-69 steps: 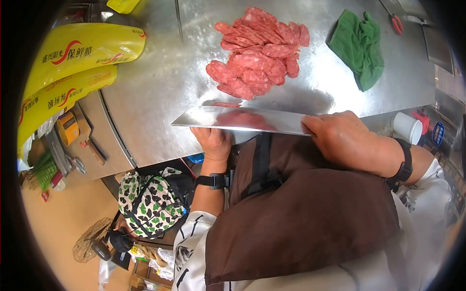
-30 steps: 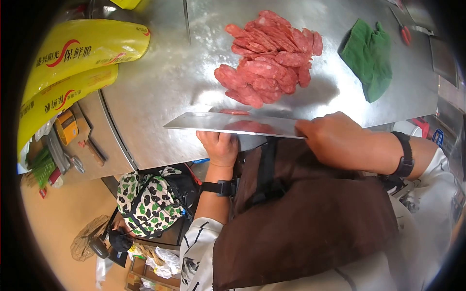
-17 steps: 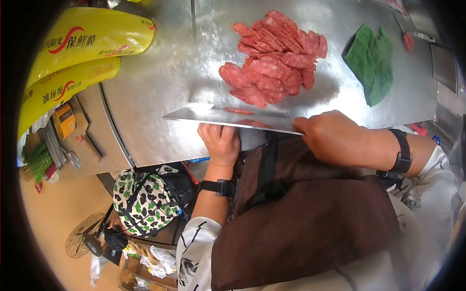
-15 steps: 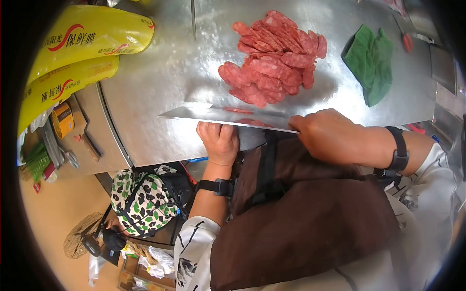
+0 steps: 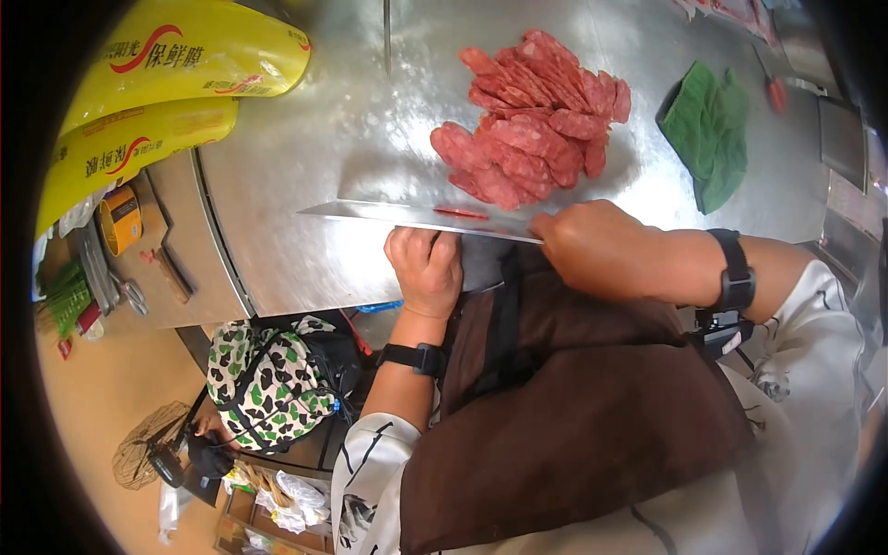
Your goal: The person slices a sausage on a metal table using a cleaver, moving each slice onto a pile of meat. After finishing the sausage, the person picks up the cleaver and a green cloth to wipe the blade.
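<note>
My right hand (image 5: pixel 597 250) is closed around the handle end of a wide-bladed knife (image 5: pixel 370 215). The blade reaches leftward across the steel counter, standing on edge. Directly behind it, on my body's side, my left hand (image 5: pixel 425 268) has its fingers curled against the blade; whatever they hold is hidden. One thin red sausage slice (image 5: pixel 461 213) shows at the far face of the blade. Just beyond lies a heap of sausage slices (image 5: pixel 536 129), red flecked with pale fat.
The steel counter (image 5: pixel 296 185) carries a green cloth (image 5: pixel 708 134) at right and yellow cling-film packages (image 5: pixel 194 55) at left. Scissors (image 5: pixel 135 296) and a wooden-handled knife (image 5: pixel 174 276) lie further left. A person in a patterned top (image 5: pixel 268 384) is beyond the counter's near edge.
My right hand and the knife have shifted slightly left relative to the slice heap. My left hand stays curled behind the blade. The whole view has shifted a little.
</note>
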`<state>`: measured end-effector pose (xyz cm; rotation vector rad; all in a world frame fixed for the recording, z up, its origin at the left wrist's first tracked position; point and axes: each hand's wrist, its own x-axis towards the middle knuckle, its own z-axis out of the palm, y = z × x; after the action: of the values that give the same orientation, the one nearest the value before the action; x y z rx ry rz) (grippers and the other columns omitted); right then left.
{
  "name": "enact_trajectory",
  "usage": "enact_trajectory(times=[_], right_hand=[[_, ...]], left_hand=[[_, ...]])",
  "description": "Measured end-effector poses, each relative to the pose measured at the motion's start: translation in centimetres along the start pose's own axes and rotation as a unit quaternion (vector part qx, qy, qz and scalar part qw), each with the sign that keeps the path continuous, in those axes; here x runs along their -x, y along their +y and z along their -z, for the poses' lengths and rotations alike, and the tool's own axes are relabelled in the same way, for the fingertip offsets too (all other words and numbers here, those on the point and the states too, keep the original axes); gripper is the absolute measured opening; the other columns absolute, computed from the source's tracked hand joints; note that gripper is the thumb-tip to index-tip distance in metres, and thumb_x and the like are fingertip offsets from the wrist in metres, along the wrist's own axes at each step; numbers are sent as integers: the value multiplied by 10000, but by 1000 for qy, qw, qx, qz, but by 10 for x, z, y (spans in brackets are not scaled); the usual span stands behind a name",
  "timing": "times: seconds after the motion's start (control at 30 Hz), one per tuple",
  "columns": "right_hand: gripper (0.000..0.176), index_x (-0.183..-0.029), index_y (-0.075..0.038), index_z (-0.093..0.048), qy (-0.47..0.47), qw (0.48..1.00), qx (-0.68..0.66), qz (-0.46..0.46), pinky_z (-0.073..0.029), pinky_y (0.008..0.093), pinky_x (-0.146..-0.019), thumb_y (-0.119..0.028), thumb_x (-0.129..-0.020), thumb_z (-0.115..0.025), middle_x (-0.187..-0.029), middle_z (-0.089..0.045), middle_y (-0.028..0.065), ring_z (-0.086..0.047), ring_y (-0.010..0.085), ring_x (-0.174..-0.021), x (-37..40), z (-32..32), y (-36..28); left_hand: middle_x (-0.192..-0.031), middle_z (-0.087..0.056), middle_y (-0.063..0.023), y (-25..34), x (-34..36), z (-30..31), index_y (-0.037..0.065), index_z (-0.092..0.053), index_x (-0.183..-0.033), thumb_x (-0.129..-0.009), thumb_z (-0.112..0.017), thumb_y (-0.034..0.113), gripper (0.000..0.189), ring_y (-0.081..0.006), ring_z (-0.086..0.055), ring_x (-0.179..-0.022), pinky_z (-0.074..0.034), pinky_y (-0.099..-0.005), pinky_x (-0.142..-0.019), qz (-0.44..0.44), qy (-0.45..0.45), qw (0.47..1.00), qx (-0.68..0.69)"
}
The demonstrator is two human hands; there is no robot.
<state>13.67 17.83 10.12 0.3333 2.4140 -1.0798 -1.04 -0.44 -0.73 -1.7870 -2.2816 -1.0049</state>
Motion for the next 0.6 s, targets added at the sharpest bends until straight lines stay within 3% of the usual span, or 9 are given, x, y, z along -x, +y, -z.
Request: enact_trajectory(times=[0.23,0.33,0.43,0.6], right_hand=[[133,-803,34,-585,30,999,-9,23,-479,485,-578,-90,-841,-556,-688,-604,256,-607,429,-649,-18,-3,1],[132,-849,33,-602,5,999,-15,-43,-481,486,-591,-91,-855,-558,-693,-599,259,-603,431,-664,11,1,5],[88,-785,20,-616,90,993,-27,-69,-481,500,-596,-50,-782,-563,-662,-604,243,-612,434,-655,36,-8,13],[86,-786,7,-598,148,985,-47,-71,-478,497,-589,-62,-809,-552,-641,-594,231,-601,431,-635,49,-12,6]], left_hand=[[-956,-565,-51,4,-4,1,112,-605,-994,-676,-759,8,368,-274,-544,-910,-414,-396,-812,-1,16,1000,5],[-987,-583,-38,1,0,-1,125,-624,-979,-688,-746,30,329,-266,-552,-947,-412,-388,-833,7,19,1000,20],[-999,-590,-35,2,-1,0,122,-630,-973,-699,-735,35,307,-266,-557,-962,-413,-386,-840,13,17,999,34],[-1000,-588,-46,6,-5,6,97,-622,-968,-700,-736,34,298,-276,-556,-959,-418,-398,-843,4,13,1000,25]])
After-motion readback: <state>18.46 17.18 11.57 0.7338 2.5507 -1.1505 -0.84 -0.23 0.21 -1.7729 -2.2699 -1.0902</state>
